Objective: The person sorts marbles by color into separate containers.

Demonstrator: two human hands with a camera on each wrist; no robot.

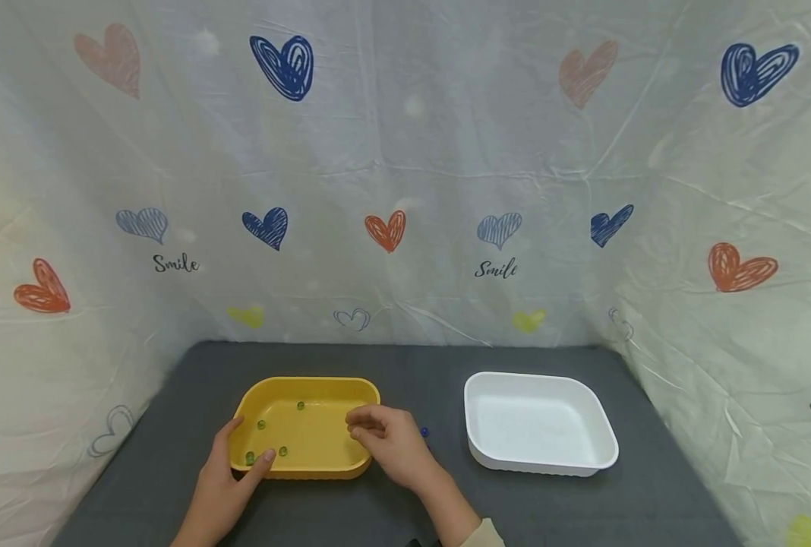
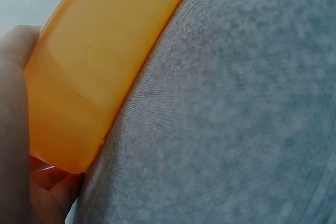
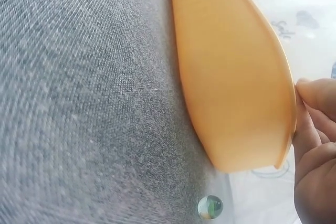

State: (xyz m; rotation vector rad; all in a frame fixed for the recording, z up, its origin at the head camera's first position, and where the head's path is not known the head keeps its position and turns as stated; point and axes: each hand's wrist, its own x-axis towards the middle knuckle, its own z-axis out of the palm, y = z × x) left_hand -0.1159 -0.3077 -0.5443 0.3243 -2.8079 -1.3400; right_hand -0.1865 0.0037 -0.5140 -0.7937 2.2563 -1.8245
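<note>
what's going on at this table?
A person is working bare-handed over a yellow tray on a gray table. Their left hand grips the tray at its left end; green marbles lie inside. The right hand is at the tray's right end, fingertips bunched; whether they pinch anything isn't clear. One blue marble sits on the table just beyond that hand, and a white tray stands farther right, with neither hand on it.
</note>
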